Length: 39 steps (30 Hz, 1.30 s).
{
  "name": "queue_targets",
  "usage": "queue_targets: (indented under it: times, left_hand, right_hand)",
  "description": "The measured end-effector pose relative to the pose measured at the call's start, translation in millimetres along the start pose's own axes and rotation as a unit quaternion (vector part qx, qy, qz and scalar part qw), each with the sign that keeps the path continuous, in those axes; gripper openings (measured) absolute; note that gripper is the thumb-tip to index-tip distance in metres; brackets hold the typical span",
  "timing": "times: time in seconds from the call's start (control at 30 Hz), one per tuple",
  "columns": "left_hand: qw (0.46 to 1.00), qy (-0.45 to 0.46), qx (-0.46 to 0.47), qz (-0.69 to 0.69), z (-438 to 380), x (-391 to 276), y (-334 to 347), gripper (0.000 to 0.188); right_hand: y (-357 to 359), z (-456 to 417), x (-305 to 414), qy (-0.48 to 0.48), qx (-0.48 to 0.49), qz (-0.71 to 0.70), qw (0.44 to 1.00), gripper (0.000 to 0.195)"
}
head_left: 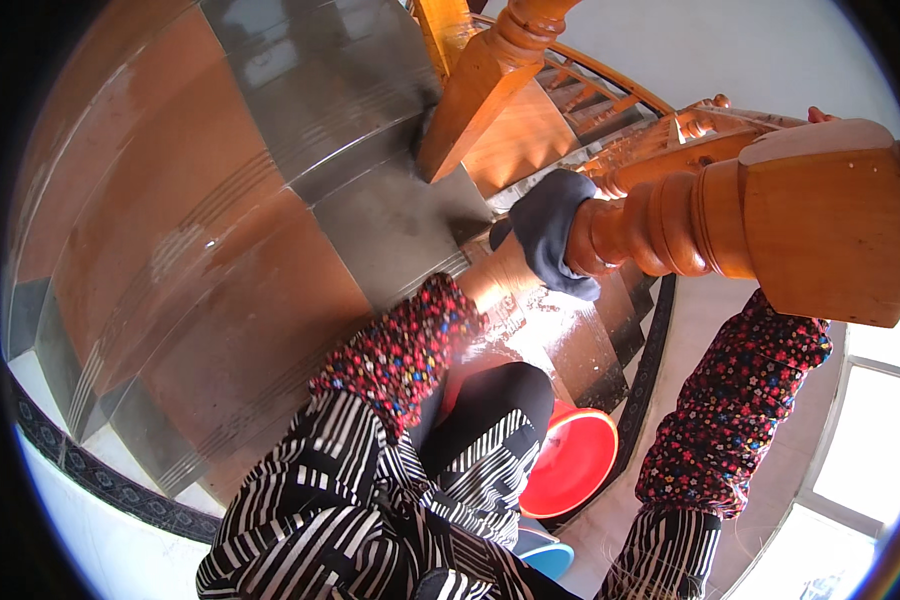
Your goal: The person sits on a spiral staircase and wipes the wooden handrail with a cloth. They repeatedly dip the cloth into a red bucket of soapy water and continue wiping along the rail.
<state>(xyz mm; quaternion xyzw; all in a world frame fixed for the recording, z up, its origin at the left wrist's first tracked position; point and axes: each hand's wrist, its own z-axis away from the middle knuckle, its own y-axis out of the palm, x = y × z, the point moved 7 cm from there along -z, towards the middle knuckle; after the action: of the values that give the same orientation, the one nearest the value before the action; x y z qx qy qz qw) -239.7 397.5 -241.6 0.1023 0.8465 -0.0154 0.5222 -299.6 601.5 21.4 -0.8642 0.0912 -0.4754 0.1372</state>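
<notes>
A dark blue cloth point(551, 225) is wrapped around the narrow turned part of a varnished wooden newel post point(825, 217). My left hand point(521, 264) holds the cloth against the post; its fingers are hidden by the fabric. My right arm, in a floral sleeve cover, passes behind the post's thick square block. Only a few fingertips of my right hand point(821, 115) show past the block's far edge, curled around it, while the rest is hidden.
Brown and grey tiled stair steps point(255, 277) spread to the left. Another wooden post point(480, 97) and a railing point(607, 75) rise beyond. By my knee stands a red plastic basin or bucket point(574, 465), with a blue container point(547, 559) below it. Wet, glaring tiles point(540, 322) lie under the cloth.
</notes>
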Motion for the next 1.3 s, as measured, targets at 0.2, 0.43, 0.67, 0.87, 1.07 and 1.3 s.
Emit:
queue_targets:
  times: [0.2, 0.43, 0.67, 0.87, 1.07, 1.3]
  left_hand:
    - [0.999, -0.044, 0.001, 0.014, 20, 33, 8, 0.035]
    - [0.878, -0.051, -0.357, -0.313, 80, 24, 26, 0.043]
    - [0.972, 0.083, -0.202, -0.09, 29, 17, 4, 0.043]
    - [0.989, -0.049, 0.129, 0.052, 20, 60, -1, 0.041]
    - [0.991, 0.023, 0.022, -0.13, 20, 75, 11, 0.04]
    - [0.905, 0.093, -0.336, -0.245, 71, 55, 17, 0.039]
  right_hand:
    - [0, -8, 3, -0.001, -0.001, -0.001, 1.0, 0.053]
    - [13, -12, -4, 0.009, 0.018, -0.023, 1.0, 0.053]
    - [-9, -2, 7, 0.008, 0.004, 0.042, 0.999, 0.054]
    - [3, 7, -9, 0.012, -0.003, 0.032, 0.999, 0.055]
    - [16, 4, -4, 0.007, 0.006, 0.027, 1.0, 0.055]
    - [22, 9, -15, 0.014, 0.014, 0.013, 1.0, 0.056]
